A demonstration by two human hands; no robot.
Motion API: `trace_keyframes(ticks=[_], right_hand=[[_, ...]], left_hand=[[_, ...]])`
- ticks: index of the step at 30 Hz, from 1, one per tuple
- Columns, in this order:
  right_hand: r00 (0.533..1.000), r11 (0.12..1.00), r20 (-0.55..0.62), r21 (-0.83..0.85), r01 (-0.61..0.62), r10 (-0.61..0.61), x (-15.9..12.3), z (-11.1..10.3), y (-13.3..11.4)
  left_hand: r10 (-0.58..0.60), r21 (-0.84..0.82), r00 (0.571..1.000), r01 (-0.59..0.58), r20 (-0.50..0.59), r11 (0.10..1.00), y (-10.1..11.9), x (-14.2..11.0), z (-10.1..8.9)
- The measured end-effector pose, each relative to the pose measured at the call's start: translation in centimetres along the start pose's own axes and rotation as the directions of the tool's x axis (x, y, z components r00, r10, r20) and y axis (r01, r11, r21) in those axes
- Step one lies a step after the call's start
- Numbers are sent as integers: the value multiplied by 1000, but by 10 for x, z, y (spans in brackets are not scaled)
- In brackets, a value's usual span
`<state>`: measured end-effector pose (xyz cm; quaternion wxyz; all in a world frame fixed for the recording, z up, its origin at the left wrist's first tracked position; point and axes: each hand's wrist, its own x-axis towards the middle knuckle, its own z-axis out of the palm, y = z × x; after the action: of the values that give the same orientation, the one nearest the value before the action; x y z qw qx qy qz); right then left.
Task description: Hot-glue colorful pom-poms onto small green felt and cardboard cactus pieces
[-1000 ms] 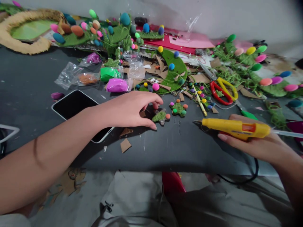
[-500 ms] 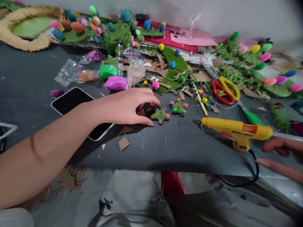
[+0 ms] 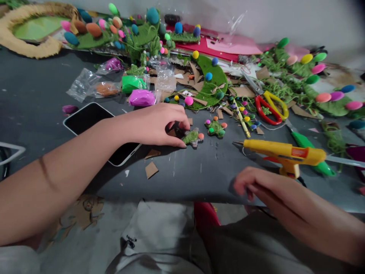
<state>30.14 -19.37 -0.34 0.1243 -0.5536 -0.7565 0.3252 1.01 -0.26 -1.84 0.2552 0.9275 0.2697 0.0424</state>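
My left hand (image 3: 162, 125) rests on the dark table, thumb and fingers curved around the left side of a small star-shaped green yarn piece (image 3: 193, 137) with grey edges and an orange ball on one arm. The thumb touches its edge; the fingertips behind are partly hidden. Just right of it lies a second yarn star (image 3: 215, 128) with colored balls on its points. My right hand (image 3: 256, 184) hovers over the front of the table, fingers curled and slightly blurred, with nothing visible in them. Behind it the yellow glue gun (image 3: 273, 150) lies on its side, a clear stick at its back.
Under my left forearm lies a phone (image 3: 91, 116). Scissors (image 3: 268, 106), a green-handled cutter (image 3: 308, 150) and a pencil (image 3: 242, 120) lie to the right. Clay packets (image 3: 142, 97), a green felt crescent (image 3: 213, 83), and cardboard scraps (image 3: 151, 170) are scattered about.
My right hand has come from the right edge, beside the glue gun's rear, to in front of the gun. My left thumb has closed in on the yarn piece, which has turned slightly.
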Motion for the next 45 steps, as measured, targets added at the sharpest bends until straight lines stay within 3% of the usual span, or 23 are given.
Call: trace_keyframes(ticks=[2, 4, 8, 11, 13, 16, 22, 26, 28, 31, 37, 42, 45], right_hand=[[992, 990, 74, 94, -109, 103, 26, -1, -13], [989, 986, 24, 78, -148, 146, 43, -1, -20], [996, 998, -90, 60, -12, 17, 62, 8, -21], [976, 996, -204, 31, 89, -81, 71, 14, -19], [962, 986, -219, 0, 164, -160, 76, 17, -18], [954, 973, -201, 3, 229, -224, 80, 20, -18], [967, 994, -247, 72, 86, -66, 80, 21, -19], [937, 985, -317, 43, 167, -145, 80, 21, -19], [946, 980, -288, 83, 179, -148, 80, 21, -19], [973, 986, -221, 137, 93, -62, 80, 21, -19], [949, 982, -270, 53, 182, -161, 83, 21, -18], [970, 994, -234, 63, 88, -71, 84, 21, -18], [952, 993, -287, 11, 115, -107, 85, 21, -18]], left_hand=[[13, -19, 1000, -13, 0, 1000, -2, 0, 1], [30, -38, 1000, -30, 2, 999, -3, 1, 2], [57, -39, 998, -57, 5, 998, -1, 1, 1], [53, -20, 999, -52, 7, 998, -1, 0, -1], [50, -7, 999, -50, 1, 999, -3, 0, -1], [58, -3, 998, -58, -12, 998, -6, 0, -2], [25, -15, 1000, -25, 5, 1000, -5, -1, -3], [17, -20, 1000, -17, 16, 1000, -3, -2, -4], [25, -19, 1000, -24, 15, 1000, -3, -2, -4], [28, -31, 1000, -27, 12, 999, -4, -1, -4], [23, -41, 1000, -22, 15, 999, -4, -2, -4], [24, -43, 1000, -23, 17, 999, -3, -2, -5], [15, -51, 1000, -14, 21, 999, -2, -2, -5]])
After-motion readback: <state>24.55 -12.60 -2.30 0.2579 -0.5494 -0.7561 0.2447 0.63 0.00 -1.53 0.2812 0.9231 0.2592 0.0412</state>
